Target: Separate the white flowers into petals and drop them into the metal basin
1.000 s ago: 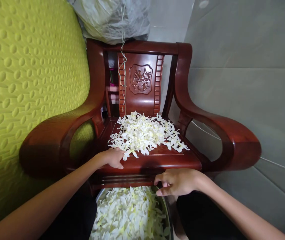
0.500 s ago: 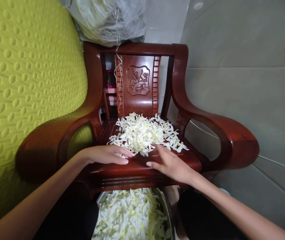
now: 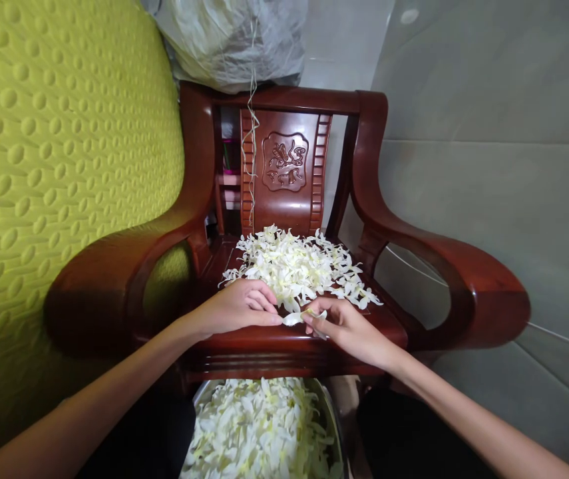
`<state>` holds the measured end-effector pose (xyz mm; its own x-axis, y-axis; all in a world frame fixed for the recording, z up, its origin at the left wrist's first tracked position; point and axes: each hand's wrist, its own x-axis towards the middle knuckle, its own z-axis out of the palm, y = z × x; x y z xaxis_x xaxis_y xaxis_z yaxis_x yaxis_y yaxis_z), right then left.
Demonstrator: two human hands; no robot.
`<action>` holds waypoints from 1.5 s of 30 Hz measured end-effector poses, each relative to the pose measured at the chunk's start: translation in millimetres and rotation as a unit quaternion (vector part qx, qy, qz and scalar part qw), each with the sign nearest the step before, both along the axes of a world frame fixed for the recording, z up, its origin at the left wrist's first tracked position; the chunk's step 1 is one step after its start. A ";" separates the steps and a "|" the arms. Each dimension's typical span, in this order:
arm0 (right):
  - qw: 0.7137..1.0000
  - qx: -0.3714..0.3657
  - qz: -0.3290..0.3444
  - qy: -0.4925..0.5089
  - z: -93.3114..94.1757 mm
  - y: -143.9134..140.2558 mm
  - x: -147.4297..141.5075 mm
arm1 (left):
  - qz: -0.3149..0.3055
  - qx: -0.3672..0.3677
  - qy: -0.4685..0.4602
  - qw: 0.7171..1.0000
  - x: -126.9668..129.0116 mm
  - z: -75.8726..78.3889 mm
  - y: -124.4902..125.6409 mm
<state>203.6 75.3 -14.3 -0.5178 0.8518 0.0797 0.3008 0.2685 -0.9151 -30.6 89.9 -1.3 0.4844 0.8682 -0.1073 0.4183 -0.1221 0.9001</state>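
Observation:
A white flower (image 3: 293, 319) is held over the front edge of the wooden seat (image 3: 244, 340). Pinched between thumb and fingers of my right hand (image 3: 347, 327), it points its petals to both sides. At the left tip of a petal, the thumb and curled fingers of my left hand (image 3: 241, 307) are closed together on it. Just behind both hands lies a loose heap of white flowers (image 3: 289, 263) with pale yellow centres. Below the seat, a metal basin (image 3: 335, 416) is filled with more of the same white flowers (image 3: 259, 429).
The dark red wooden chair has broad curved armrests (image 3: 484, 293) on both sides and a carved backrest (image 3: 285, 163). A translucent plastic bag (image 3: 244, 43) sits at its top, with strings (image 3: 253, 133) hanging down. A yellow padded sheet (image 3: 64, 133) stands left, a grey tiled wall (image 3: 494, 186) right.
My right hand, open near the heap before, has closed on a flower. My left hand's fingers have curled from straight and come to the petal tip. The view has shifted slightly left.

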 end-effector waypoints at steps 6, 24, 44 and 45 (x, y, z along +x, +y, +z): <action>1.000 -0.019 -0.004 -0.002 6.1 -6.0 -7.0 | -0.067 0.013 0.004 0.998 6.5 -2.9 -5.8; 1.000 -0.018 0.015 0.008 3.1 -4.0 -8.8 | -0.090 0.032 0.006 0.995 11.7 9.3 -21.0; 1.000 0.016 0.025 -0.008 9.2 -2.4 -7.4 | -0.117 0.023 -0.023 0.993 12.6 6.7 -20.1; 1.000 0.015 0.018 -0.011 8.4 -2.6 -8.2 | -0.125 0.008 -0.033 0.992 11.7 5.6 -17.7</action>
<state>195.4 72.7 -5.9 -0.5506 0.8296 0.0926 0.3106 0.3066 -0.8998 -18.9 72.2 4.3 0.6907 0.7210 -0.0554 0.3140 -0.2300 0.9212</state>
